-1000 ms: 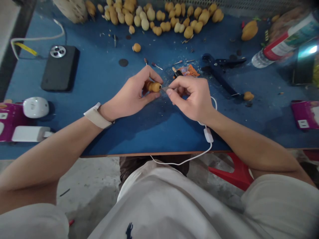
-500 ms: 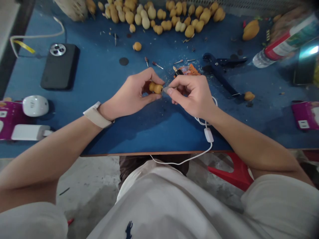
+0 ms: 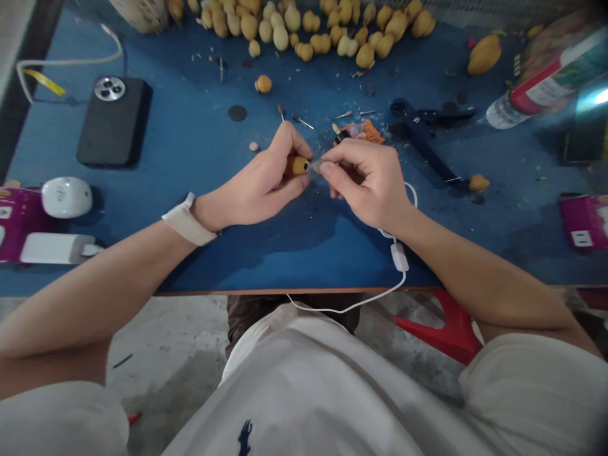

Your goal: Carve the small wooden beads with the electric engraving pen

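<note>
A small tan gourd [image 3: 297, 166] with a dark hole in its right end lies between the thumb and fingers of my left hand [image 3: 270, 180]. Most of its left part is hidden by that hand. My right hand [image 3: 368, 177] pinches a small pointed greyish piece [image 3: 317, 165], whose tip is close to the hole; whether it touches I cannot tell. Beyond my right hand a black-bodied tool [image 3: 341, 134] rests against an orange wrapper [image 3: 370, 131]. Thin rotary bits [image 3: 303, 121] are scattered past my fingertips.
Many gourds [image 3: 280, 38] line the table's back. A black phone [image 3: 114, 123] and white earbud case [image 3: 67, 197] are on the left. Dark blue pliers [image 3: 430, 139], a single gourd [image 3: 478, 182] and a bottle [image 3: 527, 98] are on the right. A white cord [image 3: 399, 256] hangs over the front edge.
The gourd has turned in my left hand, so its dark hole now shows. A small pale round piece is now visible on the table beyond my left hand. My right hand has barely moved.
</note>
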Available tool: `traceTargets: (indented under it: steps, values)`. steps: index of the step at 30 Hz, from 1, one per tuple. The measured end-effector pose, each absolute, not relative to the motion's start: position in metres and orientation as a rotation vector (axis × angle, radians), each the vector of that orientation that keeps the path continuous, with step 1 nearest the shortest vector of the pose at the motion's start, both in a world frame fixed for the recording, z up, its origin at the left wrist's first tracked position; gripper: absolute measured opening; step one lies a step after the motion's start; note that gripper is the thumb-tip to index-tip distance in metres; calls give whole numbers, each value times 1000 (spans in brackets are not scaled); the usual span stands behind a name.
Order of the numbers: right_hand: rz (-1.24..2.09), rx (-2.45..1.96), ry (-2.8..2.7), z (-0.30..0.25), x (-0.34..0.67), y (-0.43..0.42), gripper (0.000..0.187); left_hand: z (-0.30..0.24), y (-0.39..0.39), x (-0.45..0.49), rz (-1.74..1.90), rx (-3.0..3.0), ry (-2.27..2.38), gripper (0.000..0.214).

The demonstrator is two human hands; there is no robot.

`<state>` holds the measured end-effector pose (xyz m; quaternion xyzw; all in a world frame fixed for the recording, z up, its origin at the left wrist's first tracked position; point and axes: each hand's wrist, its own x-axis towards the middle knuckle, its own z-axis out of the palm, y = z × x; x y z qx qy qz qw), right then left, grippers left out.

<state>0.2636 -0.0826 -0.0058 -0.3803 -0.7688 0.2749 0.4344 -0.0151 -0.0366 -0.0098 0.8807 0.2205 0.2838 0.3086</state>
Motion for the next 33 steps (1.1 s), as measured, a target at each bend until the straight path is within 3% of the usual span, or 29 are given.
traceTargets:
  steps: [14,27,29,33]
  values:
    - [567,-976,-1919,-6,263,-86,47,-14,-37,-11,784,2419,542,25]
    - [670,-1015,-1952,8,263,-88,55,-11,-37,-11,691,2322,656,35]
    - [645,-1029,-1964,10,262,-89,52,-8,-39,-10,666,2319,660,34]
    - [612,-872,-1961,18,259,-90,28,0,-48,-7,746,2376,539,16]
